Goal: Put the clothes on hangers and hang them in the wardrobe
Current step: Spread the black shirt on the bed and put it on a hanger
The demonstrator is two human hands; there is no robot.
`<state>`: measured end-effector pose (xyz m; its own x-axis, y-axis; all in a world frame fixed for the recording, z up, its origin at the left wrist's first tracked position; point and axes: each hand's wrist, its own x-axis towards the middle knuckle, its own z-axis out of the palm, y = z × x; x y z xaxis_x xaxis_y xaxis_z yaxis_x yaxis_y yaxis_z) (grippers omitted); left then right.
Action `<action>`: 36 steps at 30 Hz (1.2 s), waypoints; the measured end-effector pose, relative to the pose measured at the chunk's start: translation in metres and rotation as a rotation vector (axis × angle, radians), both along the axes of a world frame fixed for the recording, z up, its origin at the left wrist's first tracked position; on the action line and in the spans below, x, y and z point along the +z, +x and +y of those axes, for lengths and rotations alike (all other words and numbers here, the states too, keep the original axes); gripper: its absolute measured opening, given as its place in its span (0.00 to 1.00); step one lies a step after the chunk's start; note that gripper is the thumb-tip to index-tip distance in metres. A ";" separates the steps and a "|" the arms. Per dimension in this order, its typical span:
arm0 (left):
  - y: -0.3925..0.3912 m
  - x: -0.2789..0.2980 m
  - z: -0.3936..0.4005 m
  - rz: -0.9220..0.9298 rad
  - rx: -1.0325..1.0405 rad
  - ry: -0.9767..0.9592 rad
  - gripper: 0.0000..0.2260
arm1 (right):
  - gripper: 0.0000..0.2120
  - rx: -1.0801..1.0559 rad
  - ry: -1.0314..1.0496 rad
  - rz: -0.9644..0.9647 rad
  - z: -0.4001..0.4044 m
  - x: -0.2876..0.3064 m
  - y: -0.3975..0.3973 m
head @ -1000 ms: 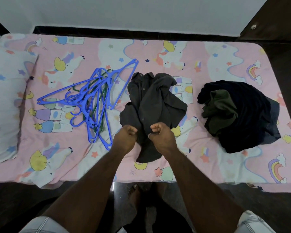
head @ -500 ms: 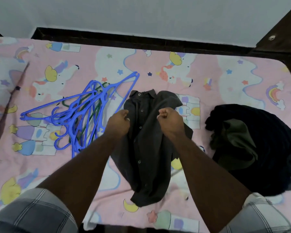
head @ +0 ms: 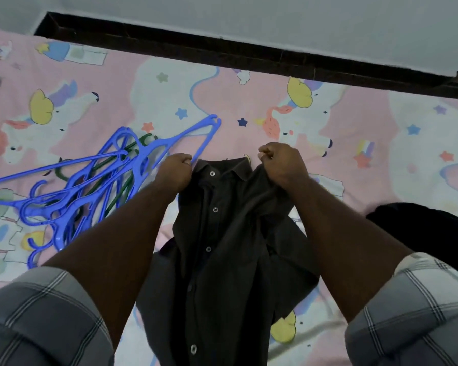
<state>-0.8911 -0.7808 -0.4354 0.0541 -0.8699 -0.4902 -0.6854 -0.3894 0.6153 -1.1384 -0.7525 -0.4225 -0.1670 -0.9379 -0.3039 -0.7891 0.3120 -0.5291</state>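
Grey shirt (head: 222, 233) up by the shoulders, your left hand (head: 173, 171) and right hand (head: 282, 165) clenched on it; no label readable.

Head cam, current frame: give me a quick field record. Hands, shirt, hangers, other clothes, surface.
left hand: closed on the shirt's shoulder by the collar
right hand: closed on the other shoulder
shirt: dark grey, buttoned, held up by the shoulders, collar away from the person
hangers: tangled blue pile with some green, lying left of the shirt, none picked up
other clothes: dark heap at right edge
surface: bedsheet, pink unicorn print
wardrobe: not in view
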 end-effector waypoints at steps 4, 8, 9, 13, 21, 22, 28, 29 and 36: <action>-0.006 -0.014 -0.013 -0.004 -0.085 0.087 0.14 | 0.16 0.114 0.168 0.016 -0.029 -0.024 -0.006; -0.002 -0.011 -0.017 -0.004 -0.187 0.218 0.12 | 0.23 0.267 0.395 0.038 -0.031 -0.028 -0.009; 0.001 -0.008 -0.016 -0.004 -0.228 0.267 0.13 | 0.23 0.261 0.439 0.021 -0.028 -0.024 -0.010; 0.007 0.009 -0.013 -0.019 -0.371 0.423 0.14 | 0.14 0.244 0.481 -0.071 -0.013 -0.008 -0.019; 0.022 0.064 -0.003 0.270 -0.240 0.117 0.08 | 0.08 -0.023 0.206 -0.343 0.010 0.056 -0.033; 0.024 0.077 0.001 0.313 -0.223 0.091 0.10 | 0.08 -0.010 0.195 -0.359 0.015 0.069 -0.033; 0.028 0.157 0.037 0.507 -0.211 0.023 0.11 | 0.06 0.013 -0.019 -0.308 0.053 0.161 -0.027; 0.029 0.172 0.044 0.507 -0.229 0.012 0.10 | 0.07 0.006 -0.058 -0.273 0.061 0.178 -0.025; 0.067 0.277 0.087 0.326 -0.533 0.066 0.13 | 0.08 -0.056 -0.236 -0.151 0.132 0.304 -0.001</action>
